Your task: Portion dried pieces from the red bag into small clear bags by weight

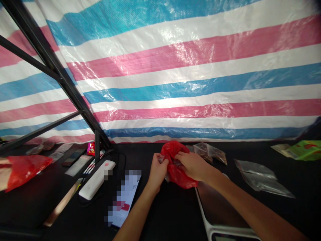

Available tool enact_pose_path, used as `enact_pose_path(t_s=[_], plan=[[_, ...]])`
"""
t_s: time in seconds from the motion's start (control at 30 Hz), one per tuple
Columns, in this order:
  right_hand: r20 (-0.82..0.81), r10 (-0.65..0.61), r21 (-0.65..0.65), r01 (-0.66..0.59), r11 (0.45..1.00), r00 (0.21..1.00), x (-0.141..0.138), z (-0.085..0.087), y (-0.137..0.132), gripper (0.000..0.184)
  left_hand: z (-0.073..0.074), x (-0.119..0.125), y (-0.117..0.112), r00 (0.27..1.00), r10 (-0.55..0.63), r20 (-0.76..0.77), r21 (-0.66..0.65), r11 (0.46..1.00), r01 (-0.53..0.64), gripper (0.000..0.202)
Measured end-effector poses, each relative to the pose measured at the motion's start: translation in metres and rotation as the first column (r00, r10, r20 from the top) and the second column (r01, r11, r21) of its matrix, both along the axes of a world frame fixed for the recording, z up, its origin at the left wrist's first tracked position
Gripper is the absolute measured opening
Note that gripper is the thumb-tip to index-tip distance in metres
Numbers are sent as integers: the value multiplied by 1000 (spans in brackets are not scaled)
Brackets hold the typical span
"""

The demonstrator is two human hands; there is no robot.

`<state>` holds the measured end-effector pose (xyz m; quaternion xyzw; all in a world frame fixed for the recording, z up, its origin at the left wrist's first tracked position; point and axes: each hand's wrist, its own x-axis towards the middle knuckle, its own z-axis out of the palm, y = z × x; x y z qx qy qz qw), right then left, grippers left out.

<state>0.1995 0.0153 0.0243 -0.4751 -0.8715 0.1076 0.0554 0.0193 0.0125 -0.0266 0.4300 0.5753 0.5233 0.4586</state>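
A crumpled red plastic bag [184, 179] is between my two hands, above the black table. My left hand [158, 171] is closed at the bag's left side, pinching the edge of a clear plastic bag [160, 159], part of which shows by the thumb. My right hand [194, 164] has its fingers bent into the red bag's gathered opening, gripping there; the fingertips are partly hidden by red folds. What the red bag contains cannot be seen. Under my right forearm lies a flat scale [204, 214] with a dark plate and pale rim.
Clear bags with brown bits [210, 153] lie behind my right hand. Clear zip bags [263, 179] and a green packet [306, 150] lie right. Leftward are a phone [127, 197], a white power bank [97, 180], a black metal frame [72, 92] and another person's red bag [27, 170].
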Motion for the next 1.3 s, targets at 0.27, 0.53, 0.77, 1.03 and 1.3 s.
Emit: enact_pose_path(t_s=[0.27,0.53,0.77,1.03,1.3], plan=[[-22,-47,-12,47,999,999,8,6,4,18,-1,-3,3,987,-109,115,57,993,103,18],[-101,-47,-23,45,999,994,2,9,0,19,5,-4,-1,981,-140,133,78,988,131,13],[-190,-76,-21,74,997,979,18,26,5,14,5,-4,0,989,45,-144,312,950,2,11],[-361,138,244,-49,969,922,6,46,-7,31,4,-1,-11,901,106,-420,412,907,86,12],[-255,306,479,-155,864,917,-2,33,-6,51,3,3,-13,940,-33,-339,352,922,159,27]])
